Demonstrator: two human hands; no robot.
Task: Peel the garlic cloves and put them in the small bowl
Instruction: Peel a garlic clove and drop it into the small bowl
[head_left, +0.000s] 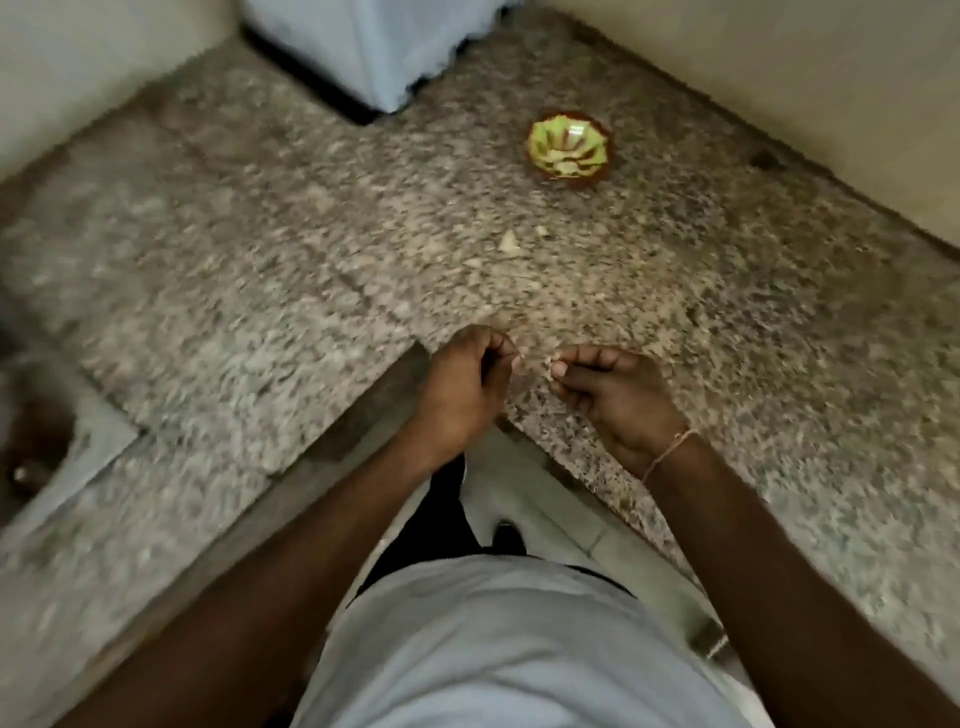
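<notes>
on speckled granite counter (260, 312), small bowl (569, 145), pale walls (779, 78)

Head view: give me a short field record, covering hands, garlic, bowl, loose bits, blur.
left hand: fingers curled, pinching something small and pale at the fingertips; blurred, cannot tell whether skin or clove
right hand: pinches a pale garlic piece between thumb and fingers
hands: close together above the counter's inner corner, apart
small bowl: green inside, brown rim, far on the granite counter, pale pieces in it
loose bits: two pale scraps on the counter between bowl and hands
image: motion-blurred
</notes>
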